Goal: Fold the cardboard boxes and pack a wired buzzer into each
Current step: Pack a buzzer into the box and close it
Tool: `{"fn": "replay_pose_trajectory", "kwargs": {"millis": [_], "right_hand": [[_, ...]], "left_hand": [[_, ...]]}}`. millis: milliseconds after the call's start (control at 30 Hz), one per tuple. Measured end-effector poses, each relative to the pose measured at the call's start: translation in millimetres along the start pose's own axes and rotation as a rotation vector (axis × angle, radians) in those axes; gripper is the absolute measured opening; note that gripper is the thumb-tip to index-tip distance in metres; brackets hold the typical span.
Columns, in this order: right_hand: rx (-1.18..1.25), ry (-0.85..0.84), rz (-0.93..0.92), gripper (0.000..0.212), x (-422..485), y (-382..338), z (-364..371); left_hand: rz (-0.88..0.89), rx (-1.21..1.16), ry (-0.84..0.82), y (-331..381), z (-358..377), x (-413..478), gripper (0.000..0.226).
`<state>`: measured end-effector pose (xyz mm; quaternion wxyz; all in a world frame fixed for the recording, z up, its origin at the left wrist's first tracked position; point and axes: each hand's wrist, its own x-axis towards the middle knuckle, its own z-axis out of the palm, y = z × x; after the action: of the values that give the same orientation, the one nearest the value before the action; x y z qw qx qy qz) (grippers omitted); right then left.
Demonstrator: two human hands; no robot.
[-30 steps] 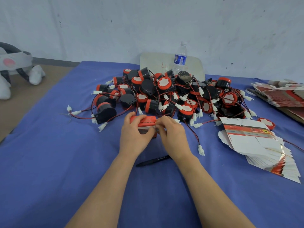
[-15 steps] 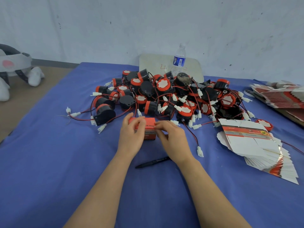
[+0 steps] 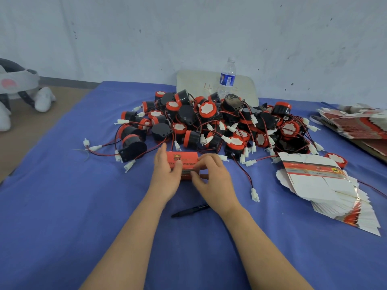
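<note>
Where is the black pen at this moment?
In the head view, the black pen lies on the blue cloth near the middle, just nearer than the right hand and the red box.

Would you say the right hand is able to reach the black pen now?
Probably yes: the right hand would first have to release the red box, but the pen lies uncovered beside its wrist.

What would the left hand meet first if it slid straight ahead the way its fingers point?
Probably the buzzer pile just beyond the red box the left hand holds; depth is unclear.
</note>
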<state>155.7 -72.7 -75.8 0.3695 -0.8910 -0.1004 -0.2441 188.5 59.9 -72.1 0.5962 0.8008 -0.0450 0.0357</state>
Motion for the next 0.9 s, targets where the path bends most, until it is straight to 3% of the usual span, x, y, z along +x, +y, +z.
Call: {"fn": "replay_pose_trajectory", "kwargs": {"millis": [133, 233, 367, 467, 633, 767, 900], "right_hand": [[0.154, 0.032, 0.242, 0.023, 7.3, -2.5, -0.7], [0.234, -0.045, 0.44, 0.039, 13.9, -1.8, 1.0], [0.254, -0.077, 0.51, 0.04, 19.5, 0.6, 3.8], [0.29, -0.086, 0.532, 0.039, 22.1, -1.4, 3.4], [0.358, -0.084, 0.471, 0.041, 16.9, -6.1, 3.0], [0.535, 0.06, 0.416, 0.02, 17.3, -11.7, -1.6], [0.611, 0.107, 0.365, 0.028, 17.9, -9.4, -11.9]], "left_hand": [[-0.194, -0.337, 0.068, 3.5, -6.4, 2.2, 0.052], [-0.142, -0.248, 0.007, 3.4, -1.3, -0.9, 0.055], [-0.095, -0.263, -0.005, -1.3, 0.2, 0.3, 0.06], [-0.101, -0.311, 0.019, -1.9, 0.3, 0.7, 0.057], [-0.121, -0.581, 0.118, 2.4, 1.9, 0.7, 0.051], [0.025, -0.538, 0.123, 9.0, 7.3, -4.7, 0.059], [-0.014, -0.502, 0.094, 13.2, 6.3, -8.7, 0.077]]}}
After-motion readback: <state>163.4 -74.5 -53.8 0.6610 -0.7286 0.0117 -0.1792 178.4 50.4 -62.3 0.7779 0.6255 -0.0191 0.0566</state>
